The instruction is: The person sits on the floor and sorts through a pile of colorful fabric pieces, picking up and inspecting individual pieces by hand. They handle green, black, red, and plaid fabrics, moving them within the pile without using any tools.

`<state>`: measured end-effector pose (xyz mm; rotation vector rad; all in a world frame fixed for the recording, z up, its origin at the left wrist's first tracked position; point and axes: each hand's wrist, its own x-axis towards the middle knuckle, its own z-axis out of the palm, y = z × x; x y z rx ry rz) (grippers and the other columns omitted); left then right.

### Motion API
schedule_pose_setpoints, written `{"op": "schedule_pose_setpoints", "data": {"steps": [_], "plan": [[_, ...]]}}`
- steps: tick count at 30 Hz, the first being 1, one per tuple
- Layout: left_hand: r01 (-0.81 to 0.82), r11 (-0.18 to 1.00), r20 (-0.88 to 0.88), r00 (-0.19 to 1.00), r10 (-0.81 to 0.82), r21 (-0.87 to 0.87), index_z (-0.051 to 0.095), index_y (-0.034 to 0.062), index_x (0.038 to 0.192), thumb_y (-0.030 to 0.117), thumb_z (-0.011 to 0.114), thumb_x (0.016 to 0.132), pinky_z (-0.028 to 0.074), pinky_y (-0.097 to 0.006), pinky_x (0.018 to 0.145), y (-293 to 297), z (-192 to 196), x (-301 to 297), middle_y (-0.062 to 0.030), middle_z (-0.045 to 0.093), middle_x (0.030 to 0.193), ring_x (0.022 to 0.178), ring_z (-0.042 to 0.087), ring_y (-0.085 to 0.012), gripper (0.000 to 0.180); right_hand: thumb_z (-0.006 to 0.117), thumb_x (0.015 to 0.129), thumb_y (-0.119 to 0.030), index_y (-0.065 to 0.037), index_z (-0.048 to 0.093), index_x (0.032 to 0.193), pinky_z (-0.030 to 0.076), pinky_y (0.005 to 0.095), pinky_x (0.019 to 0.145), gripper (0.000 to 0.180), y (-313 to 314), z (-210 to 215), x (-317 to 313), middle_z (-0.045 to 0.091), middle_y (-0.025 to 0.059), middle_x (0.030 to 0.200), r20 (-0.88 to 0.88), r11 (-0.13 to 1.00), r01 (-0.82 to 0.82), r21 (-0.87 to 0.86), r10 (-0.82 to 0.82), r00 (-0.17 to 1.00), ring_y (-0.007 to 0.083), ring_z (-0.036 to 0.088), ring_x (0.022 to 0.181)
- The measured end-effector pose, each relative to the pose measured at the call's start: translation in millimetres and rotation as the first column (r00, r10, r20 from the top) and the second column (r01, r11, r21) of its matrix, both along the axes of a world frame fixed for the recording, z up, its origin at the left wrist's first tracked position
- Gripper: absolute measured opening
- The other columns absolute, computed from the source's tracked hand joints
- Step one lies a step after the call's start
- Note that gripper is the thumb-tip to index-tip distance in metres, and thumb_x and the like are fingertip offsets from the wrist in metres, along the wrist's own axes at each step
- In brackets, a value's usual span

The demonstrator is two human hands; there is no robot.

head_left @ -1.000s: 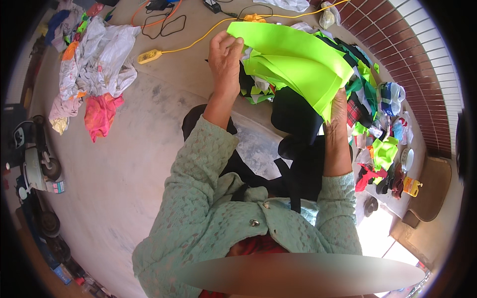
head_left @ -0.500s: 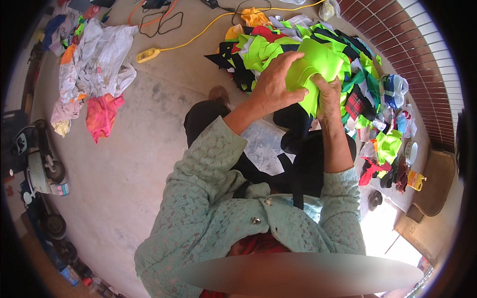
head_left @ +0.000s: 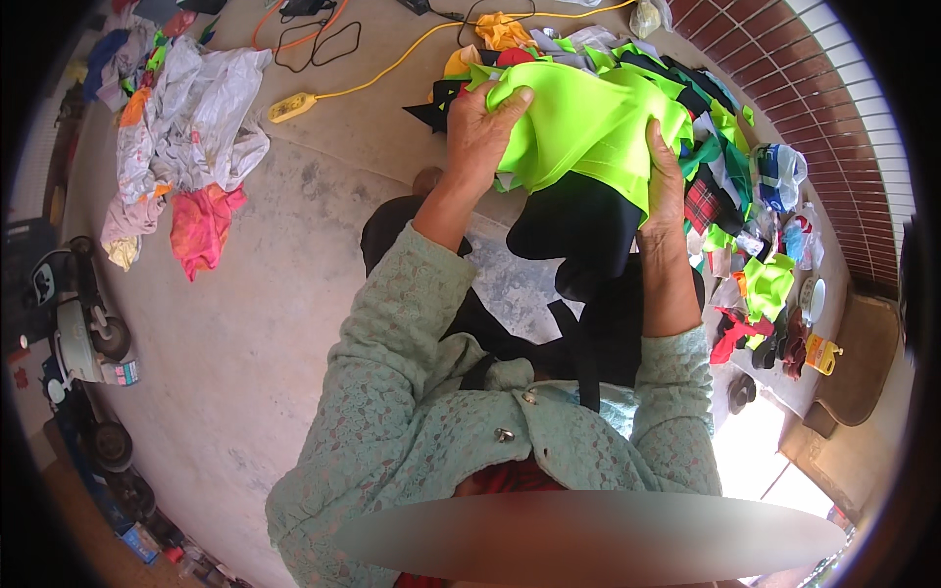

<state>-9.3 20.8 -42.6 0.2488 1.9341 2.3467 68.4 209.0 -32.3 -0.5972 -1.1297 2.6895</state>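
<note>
A bright lime-green piece of fabric [head_left: 578, 122] is stretched out between my two hands, over a heap of fabric scraps. My left hand [head_left: 482, 132] pinches its left edge, thumb on top. My right hand [head_left: 665, 181] grips the right edge, the fabric lying against thumb and palm; its other fingers are mostly hidden. Below the green piece hangs a black piece of fabric [head_left: 578, 225], close to my dark-clad knees. Whether the black is joined to the green I cannot tell.
The heap of fabric scraps [head_left: 711, 201] spreads right toward a tiled wall [head_left: 784, 98]. White cloths or bags [head_left: 196, 118] and a pink cloth [head_left: 206, 225] lie at the left. A yellow power strip [head_left: 291, 107] trails its cord. A scooter [head_left: 83, 338] stands far left; a brown chair [head_left: 858, 358] is right.
My left hand has moved left and slightly up, spreading the bunched lime-green fabric wide. My right hand has shifted little, now at the fabric's right edge. The black piece shows more.
</note>
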Motion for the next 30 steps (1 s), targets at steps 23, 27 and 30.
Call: {"op": "schedule_pose_setpoints", "data": {"steps": [23, 27, 30], "plan": [[0.066, 0.85, 0.109, 0.984, -0.144, 0.522, 0.048, 0.0043, 0.12, 0.007, 0.053, 0.085, 0.043, -0.03, 0.087, -21.6, 13.0, -11.3, -0.0046, 0.056, 0.109, 0.099, 0.054, -0.0157, 0.036, 0.052, 0.089, -0.033, -0.003, 0.051, 0.117, 0.047, 0.034, 0.085, 0.041, 26.2, 7.9, 12.9, 0.059, 0.0101, 0.109, -0.364, 0.925, -0.144, -0.352, 0.007, 0.931, 0.022, 0.058, 0.095], [0.09, 0.854, 0.129, 0.975, -0.18, 0.512, 0.044, 0.004, 0.125, 0.003, 0.053, 0.083, 0.042, -0.029, 0.088, -15.1, 9.7, -8.7, -0.0049, 0.054, 0.112, 0.101, 0.053, -0.0146, 0.043, 0.05, 0.09, -0.034, -0.003, 0.051, 0.117, 0.046, 0.0341, 0.086, 0.041, 50.3, -10.2, 9.0, 0.059, 0.0106, 0.109, -0.436, 0.921, -0.113, -0.372, -0.065, 0.898, 0.0226, 0.058, 0.096], [0.122, 0.837, 0.086, 0.977, -0.197, 0.533, 0.044, 0.0053, 0.126, 0.002, 0.054, 0.082, 0.042, -0.029, 0.088, -14.5, 13.6, -6.7, -0.0053, 0.054, 0.113, 0.101, 0.053, -0.015, 0.045, 0.05, 0.09, -0.034, -0.003, 0.052, 0.116, 0.046, 0.0344, 0.086, 0.041, 54.2, -7.9, 2.5, 0.059, 0.0107, 0.109, -0.368, 0.94, -0.031, -0.341, -0.103, 0.924, 0.0229, 0.058, 0.096]]}}
